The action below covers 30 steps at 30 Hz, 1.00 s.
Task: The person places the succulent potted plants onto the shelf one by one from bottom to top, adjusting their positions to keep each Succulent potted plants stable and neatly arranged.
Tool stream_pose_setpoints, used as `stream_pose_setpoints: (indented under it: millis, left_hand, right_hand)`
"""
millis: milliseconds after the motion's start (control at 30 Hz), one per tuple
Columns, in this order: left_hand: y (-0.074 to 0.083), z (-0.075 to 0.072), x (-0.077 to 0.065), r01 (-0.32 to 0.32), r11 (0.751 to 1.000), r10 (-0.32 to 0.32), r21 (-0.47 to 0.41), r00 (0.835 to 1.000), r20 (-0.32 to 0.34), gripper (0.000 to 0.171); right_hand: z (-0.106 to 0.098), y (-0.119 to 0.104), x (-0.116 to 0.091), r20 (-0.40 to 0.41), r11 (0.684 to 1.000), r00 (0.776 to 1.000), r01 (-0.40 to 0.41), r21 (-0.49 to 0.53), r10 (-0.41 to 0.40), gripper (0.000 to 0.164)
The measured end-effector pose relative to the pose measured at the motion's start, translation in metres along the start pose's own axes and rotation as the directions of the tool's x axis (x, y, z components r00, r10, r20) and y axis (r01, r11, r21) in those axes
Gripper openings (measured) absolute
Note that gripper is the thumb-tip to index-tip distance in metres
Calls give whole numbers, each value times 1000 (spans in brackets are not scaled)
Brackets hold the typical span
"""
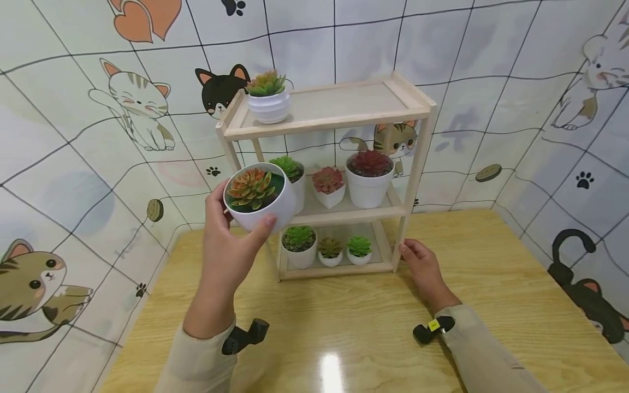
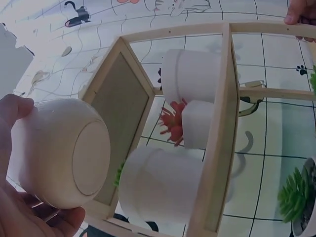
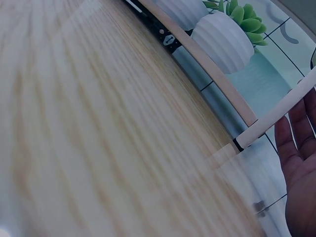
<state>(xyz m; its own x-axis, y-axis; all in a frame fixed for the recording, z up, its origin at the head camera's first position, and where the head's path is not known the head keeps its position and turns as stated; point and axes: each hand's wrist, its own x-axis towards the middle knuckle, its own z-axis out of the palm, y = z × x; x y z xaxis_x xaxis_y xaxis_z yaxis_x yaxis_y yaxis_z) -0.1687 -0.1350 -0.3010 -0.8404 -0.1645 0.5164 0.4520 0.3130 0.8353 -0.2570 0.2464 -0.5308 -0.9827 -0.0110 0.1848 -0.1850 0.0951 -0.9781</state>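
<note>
My left hand [image 1: 226,240] grips a round white pot [image 1: 282,204] with an orange-green succulent [image 1: 250,188] in it. The thumb lies over the near side of the pot, with the fingers around the far side. In the left wrist view the smooth underside of this pot [image 2: 91,158] shows, held beside the shelf's top board [image 2: 118,108]. A three-tier wooden shelf [image 1: 321,128] stands upright on the table. Low on its right front post [image 1: 400,240], my right hand [image 1: 422,267] holds on, thumb on one side and fingers on the other.
A ridged white pot [image 1: 269,109] with a succulent stands at the top tier's left end. Red and green succulents fill the middle tier, including a large red one [image 1: 371,174]. Small potted plants [image 1: 330,251] line the bottom tier. A cat-patterned wall covering surrounds the wooden table [image 1: 314,316].
</note>
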Motion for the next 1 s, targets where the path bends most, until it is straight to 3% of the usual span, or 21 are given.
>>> stream_pose_setpoints:
  millis: [233, 567, 733, 1000]
  left_hand:
    - [17, 11, 9, -14, 998, 17, -66, 999, 47, 85]
    - [49, 27, 22, -72, 995, 79, -70, 992, 101, 87]
    - [61, 38, 29, -130, 990, 136, -63, 986, 100, 87]
    - [76, 52, 36, -162, 983, 169, -87, 982, 89, 86]
  right_hand:
    - [-1, 1, 2, 5, 1000, 1000, 2, 13, -2, 52]
    - [-1, 0, 1, 7, 1000, 1000, -22, 15, 22, 54]
    - [-1, 0, 1, -1, 1000, 1000, -12, 20, 12, 49]
    - [-1, 2, 2, 2, 999, 1000, 29, 38, -29, 46]
